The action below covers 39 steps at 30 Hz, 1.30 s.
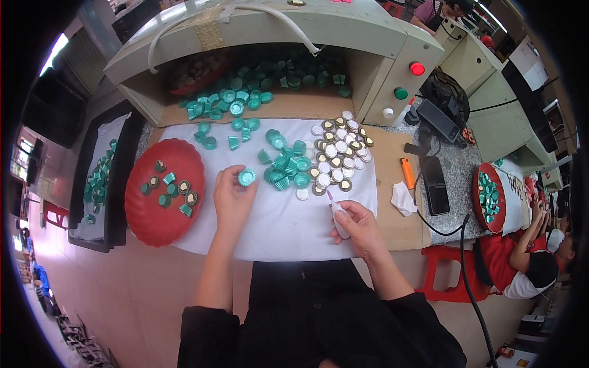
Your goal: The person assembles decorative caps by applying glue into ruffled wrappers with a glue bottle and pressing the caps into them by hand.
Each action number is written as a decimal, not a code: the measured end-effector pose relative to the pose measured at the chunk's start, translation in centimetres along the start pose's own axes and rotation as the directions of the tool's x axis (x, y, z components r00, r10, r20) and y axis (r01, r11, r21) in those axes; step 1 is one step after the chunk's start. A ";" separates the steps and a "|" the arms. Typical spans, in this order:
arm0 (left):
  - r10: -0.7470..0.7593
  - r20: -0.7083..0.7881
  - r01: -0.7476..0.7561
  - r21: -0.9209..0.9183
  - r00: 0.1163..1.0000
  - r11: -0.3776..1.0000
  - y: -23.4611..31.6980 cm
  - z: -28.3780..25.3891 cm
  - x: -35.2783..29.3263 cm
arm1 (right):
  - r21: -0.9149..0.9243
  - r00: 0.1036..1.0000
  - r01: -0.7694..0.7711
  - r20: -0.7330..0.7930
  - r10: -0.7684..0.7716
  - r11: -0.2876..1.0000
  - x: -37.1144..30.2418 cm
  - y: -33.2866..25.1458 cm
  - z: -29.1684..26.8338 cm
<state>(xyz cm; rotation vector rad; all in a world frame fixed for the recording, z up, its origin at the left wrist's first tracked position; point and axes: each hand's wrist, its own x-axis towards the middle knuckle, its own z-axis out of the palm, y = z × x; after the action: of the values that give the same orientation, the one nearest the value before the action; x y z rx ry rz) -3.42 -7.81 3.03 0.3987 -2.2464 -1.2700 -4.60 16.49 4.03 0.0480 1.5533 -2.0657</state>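
While your left hand (232,197) pinches a teal cap (246,177) over the white cloth (276,227), your right hand (356,226) grips a small glue bottle (336,216); looks like the gluing step, so bring nozzle to cap.

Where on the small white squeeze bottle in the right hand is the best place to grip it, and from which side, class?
Probably around the body of the white squeeze bottle, coming from its right side, as the right hand does now. The bottle tilts with its thin nozzle up and left toward the green cap in the left hand, so a grip on the body leaves the tip free.
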 end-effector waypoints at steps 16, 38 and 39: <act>-0.202 0.760 0.776 -0.630 0.618 0.001 4.7 3.2 -6.6 | 0.237 0.937 0.349 -0.118 -0.330 0.907 -0.7 -1.9 -1.6; -0.159 0.733 0.730 -0.678 0.661 -0.092 1.7 4.6 -7.1 | -0.605 0.565 0.736 0.301 -0.768 0.304 -0.7 -0.3 0.4; -0.122 0.731 0.724 -0.682 0.672 -0.098 1.6 4.6 -7.2 | -0.611 0.563 0.734 0.304 -0.768 0.296 -0.7 -0.3 0.5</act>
<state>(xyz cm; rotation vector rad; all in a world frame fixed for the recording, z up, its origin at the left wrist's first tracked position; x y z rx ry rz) -0.20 -0.25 0.29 0.3027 -0.7457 -3.2093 -4.01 16.43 4.71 -1.1716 2.6397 -1.8533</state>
